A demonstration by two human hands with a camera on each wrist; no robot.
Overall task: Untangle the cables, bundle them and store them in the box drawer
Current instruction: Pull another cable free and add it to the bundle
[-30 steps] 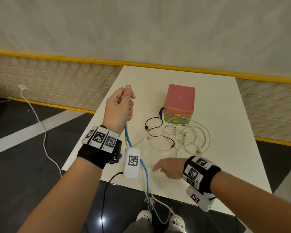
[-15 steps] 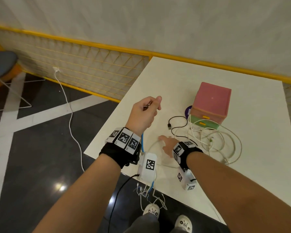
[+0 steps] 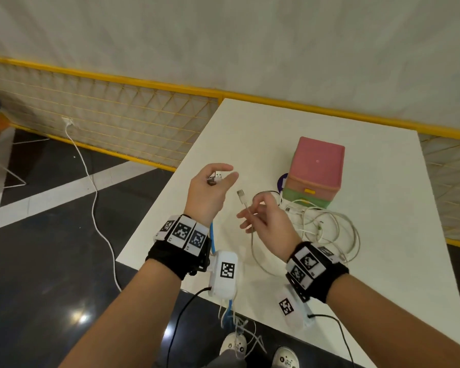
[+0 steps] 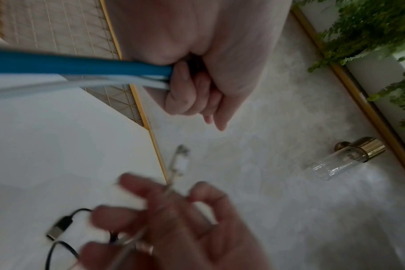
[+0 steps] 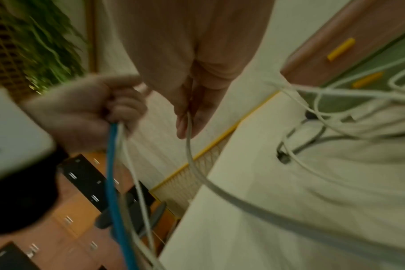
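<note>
White counter [image 3: 250, 134] by a wall. We see the left hand [image 3: 207, 193] gripping 2 freed cables [image 5: 115, 164], the right hand [image 3: 266, 221] pinching a third [image 3: 246, 205]. Tangle [image 3: 327, 229] remains beside the closed box [image 3: 316, 168]; bundling, storing left.

Head view downward; wrist views close along hands [image 3: 239, 205], sharing cables [image 3: 327, 229].

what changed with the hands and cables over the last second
The right hand rose off the table and now pinches a white cable below its plug, lifting that end. The left hand keeps its grip on the blue cable bundle. The box and cable pile look unmoved.
</note>
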